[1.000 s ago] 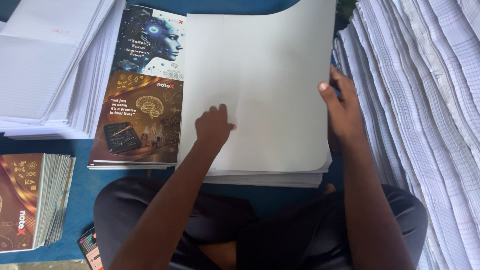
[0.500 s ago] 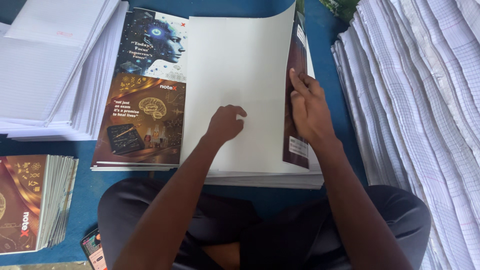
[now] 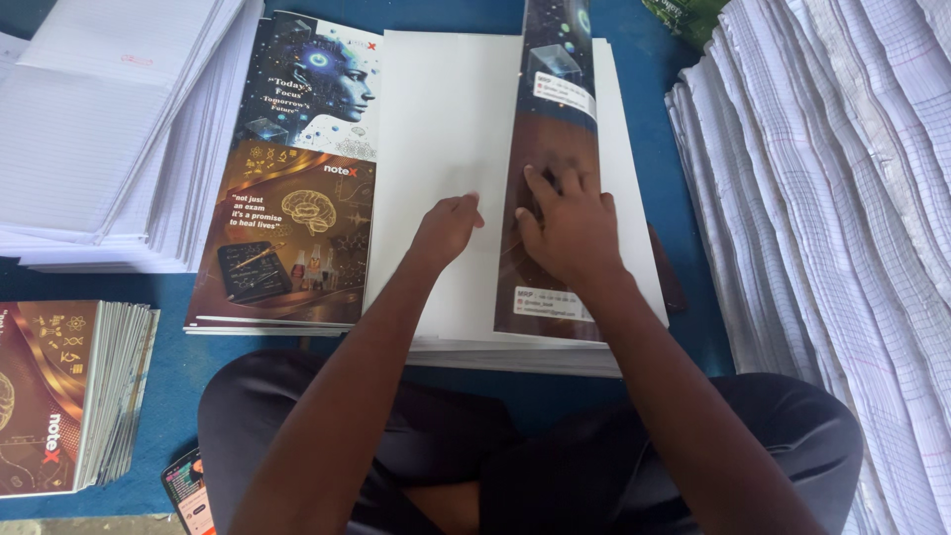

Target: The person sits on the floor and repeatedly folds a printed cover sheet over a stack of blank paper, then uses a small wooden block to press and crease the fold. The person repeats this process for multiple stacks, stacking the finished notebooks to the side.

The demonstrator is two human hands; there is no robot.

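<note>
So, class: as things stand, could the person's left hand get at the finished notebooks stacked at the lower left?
Probably yes. The left hand rests on the white sheet, holding nothing, and only bare blue surface lies between it and the notebook stack.

printed cover sheet (image 3: 551,119) | partly folded over | atop white sheet stack (image 3: 436,149), seemingly flat

The folded cover sheet (image 3: 446,178) shows plain white inside, its turned flap (image 3: 555,119) dark blue above and brown below. The cover stack (image 3: 297,198) beside it carries blue artwork over gold-brown, on a blue mat (image 3: 693,327). The paper piles (image 3: 822,218) are white, faintly ruled and gridded; the finished books (image 3: 50,396) are brown and gold.
</note>
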